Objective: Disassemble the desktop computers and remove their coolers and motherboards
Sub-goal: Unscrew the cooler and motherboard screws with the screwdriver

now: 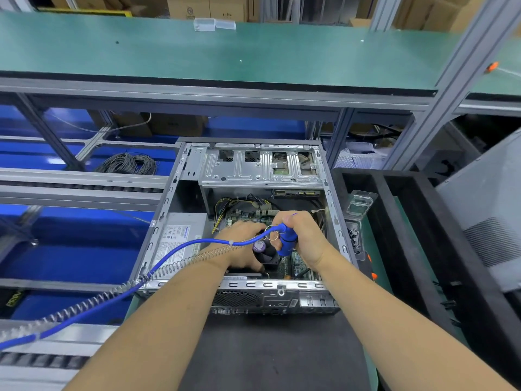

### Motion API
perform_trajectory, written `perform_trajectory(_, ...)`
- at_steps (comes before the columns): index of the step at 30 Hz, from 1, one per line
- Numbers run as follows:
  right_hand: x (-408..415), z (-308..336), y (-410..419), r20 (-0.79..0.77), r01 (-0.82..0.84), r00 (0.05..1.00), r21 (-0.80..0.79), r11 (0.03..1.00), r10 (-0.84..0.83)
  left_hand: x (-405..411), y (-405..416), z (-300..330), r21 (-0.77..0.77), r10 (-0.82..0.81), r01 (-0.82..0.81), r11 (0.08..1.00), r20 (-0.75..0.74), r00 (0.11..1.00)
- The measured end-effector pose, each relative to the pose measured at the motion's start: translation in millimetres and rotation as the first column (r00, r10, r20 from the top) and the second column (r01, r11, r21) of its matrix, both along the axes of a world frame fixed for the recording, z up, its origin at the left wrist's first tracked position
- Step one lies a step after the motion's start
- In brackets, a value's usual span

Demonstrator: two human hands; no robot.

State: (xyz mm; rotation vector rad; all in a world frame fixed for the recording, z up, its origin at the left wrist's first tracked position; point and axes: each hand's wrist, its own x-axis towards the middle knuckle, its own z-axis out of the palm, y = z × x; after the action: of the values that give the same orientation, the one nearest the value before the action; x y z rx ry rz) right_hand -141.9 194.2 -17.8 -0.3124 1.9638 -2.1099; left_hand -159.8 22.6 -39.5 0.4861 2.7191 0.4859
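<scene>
An open desktop computer case (169,193) lies on its side before me, with its green motherboard (293,265) showing inside. My right hand (306,238) grips a blue electric screwdriver (287,242) held upright over the board. A blue cable (180,249) and a coiled spring cord run from its top off to the left. My left hand (242,244) rests on the black cooler fan (267,256) beside the screwdriver, fingers curled over it. The screwdriver's tip is hidden behind the hands.
A grey power supply (180,235) fills the case's left side, and a silver drive cage (262,167) its far end. A black tray (400,221) stands to the right with a clear plastic box (359,206) at its edge. A green shelf (214,49) hangs overhead. A cable coil (127,163) lies far left.
</scene>
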Motion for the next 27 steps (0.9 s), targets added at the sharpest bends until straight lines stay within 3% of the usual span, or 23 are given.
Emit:
perform_trajectory(8, -3.1, -1.2, -0.6, 0.013, -0.002, 1.000, 0.003, 1.000, 0.002, 0.7, -0.4, 0.0, 0.002, 0.024, -0.024, 1.000, 0.038, 0.999)
perform_trajectory(13, -3.8, -3.0, -1.6, 0.060, 0.007, 0.998, 0.012, 1.000, -0.007, 1.6, -1.9, -4.5, 0.018, 0.059, -0.062, 0.998, 0.161, 0.985)
perform_trajectory(18, -0.7, -0.3, -1.8, 0.047, -0.004, 0.999, 0.011, 1.000, 0.004, 2.2, -1.3, -4.0, 0.015, 0.034, -0.037, 0.999, 0.145, 0.989)
perform_trajectory(23, 3.1, 2.0, -1.7, 0.051, 0.025, 0.998, 0.031, 0.999, -0.026, 1.0, -0.1, -2.1, -0.037, 0.008, -0.009, 0.999, -0.021, 1.000)
perform_trajectory(27, 2.9, 2.3, -1.8, 0.064, 0.050, 0.997, 0.017, 0.999, -0.051, -0.3, 1.5, 1.0, 0.025, 0.038, -0.038, 0.999, 0.019, 0.999)
